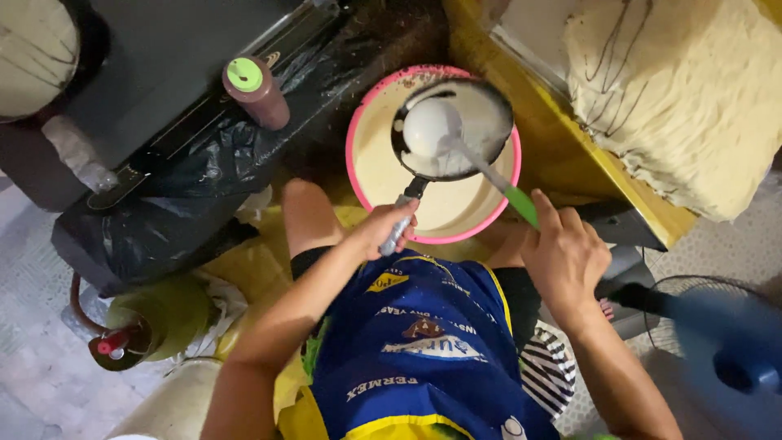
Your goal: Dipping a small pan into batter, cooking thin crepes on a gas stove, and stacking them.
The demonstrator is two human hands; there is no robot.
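Two hands, one pan of batter over the pink bowl

Left hand (384,228) has its fingers wrapped tight around the pan (452,130) handle, holding it over the bowl (358,175), which is full of pale batter (same stuff coats the inside of the pan). Right hand (564,257) is closed on the green handle of a ladle (432,124), whose white scoop sits inside the pan. Past the bowl's far-left rim, a brown bottle (257,91) with a green cap stands on black plastic sheeting (204,171). Blue apron (423,342) just below both hands, blue fan (725,350) off to the right.
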